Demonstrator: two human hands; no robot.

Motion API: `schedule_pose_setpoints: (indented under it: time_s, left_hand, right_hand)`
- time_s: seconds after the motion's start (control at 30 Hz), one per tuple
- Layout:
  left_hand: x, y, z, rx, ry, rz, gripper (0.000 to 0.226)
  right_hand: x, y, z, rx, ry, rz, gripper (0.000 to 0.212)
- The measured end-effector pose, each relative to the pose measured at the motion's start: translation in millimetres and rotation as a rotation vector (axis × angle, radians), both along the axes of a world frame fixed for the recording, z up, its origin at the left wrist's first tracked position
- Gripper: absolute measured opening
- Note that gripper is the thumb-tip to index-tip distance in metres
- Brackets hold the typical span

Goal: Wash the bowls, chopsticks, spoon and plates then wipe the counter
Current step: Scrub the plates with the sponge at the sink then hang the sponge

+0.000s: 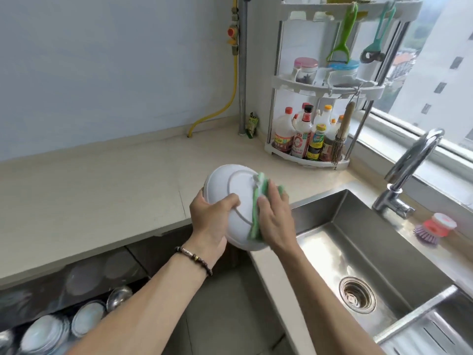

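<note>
Step in hand: washing 1 white plate point(225, 190), underside being scrubbed; the bench wipe looks not yet begun.
Plate position: held in the air, tilted, its base ring facing the camera, above the bench point(102, 190) edge just left of the sink point(363, 242).
Left hand point(212, 219): fingers curled over the plate's lower left rim, thumb on the underside, gripping it.
Right hand point(275, 216): fingers fairly straight, pressing a green sponge point(257, 213) flat against the plate's right side; a little foam shows at the sponge's top.
Sink: basin wet, drain point(357, 294) uncovered, no dishes seen inside.
Faucet point(409, 172): no water stream visible.
Other dishes: several bowls and plates stand in an open drawer rack point(64, 321) below the bench; whether they are washed I cannot tell.
Next move calls for: carrying the plate over the basin for rinsing, with a firm left grip, since a soapy rim is probably slippery.
Risk: drips landing on the floor while the plate hangs outside the sink.
</note>
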State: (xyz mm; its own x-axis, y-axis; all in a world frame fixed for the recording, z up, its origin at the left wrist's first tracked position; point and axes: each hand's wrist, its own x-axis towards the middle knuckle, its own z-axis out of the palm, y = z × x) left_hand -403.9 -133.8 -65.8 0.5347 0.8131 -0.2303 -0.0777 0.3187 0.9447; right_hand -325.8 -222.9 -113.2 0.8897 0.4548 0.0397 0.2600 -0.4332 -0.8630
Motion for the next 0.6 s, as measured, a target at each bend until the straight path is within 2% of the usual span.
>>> schedule_pose_setpoints:
  time_s: [0.07, 0.1, 0.13, 0.23, 0.27, 0.37, 0.53, 0.6]
  left_hand:
    - [-26, 20, 0, 0.018, 0.007, 0.005, 0.036]
    - [-42, 30, 0, 0.032, 0.019, -0.015, 0.036]
    - [-59, 39, -1, 0.039, 0.022, -0.043, 0.036]
    - [-123, 72, -3, 0.101, 0.041, -0.169, 0.038]
    - [-135, 77, -4, 0.128, 0.056, -0.219, 0.042]
    - [-187, 108, -7, 0.216, 0.069, -0.298, 0.054]
    - [-238, 161, -5, 0.388, 0.134, -0.338, 0.040]
    - [-252, 181, -13, 0.434, 0.180, -0.356, 0.035]
  right_hand:
    - [-47, 21, -4, -0.043, -0.202, 0.079, 0.071]
    - [-62, 28, -9, -0.011, -0.227, 0.096, 0.067]
    - [-70, 37, -14, 0.031, -0.194, 0.101, 0.060]
    - [-87, 67, -4, 0.130, 0.115, 0.037, 0.045]
    - [-87, 75, 1, 0.156, 0.162, 0.028, 0.039]
    - [-131, 120, 22, 0.115, 0.030, 0.133, 0.038]
    - [-208, 172, 24, 0.137, -0.233, 0.452, 0.046]
    - [-219, 187, 13, 0.149, -0.251, 0.516, 0.045]
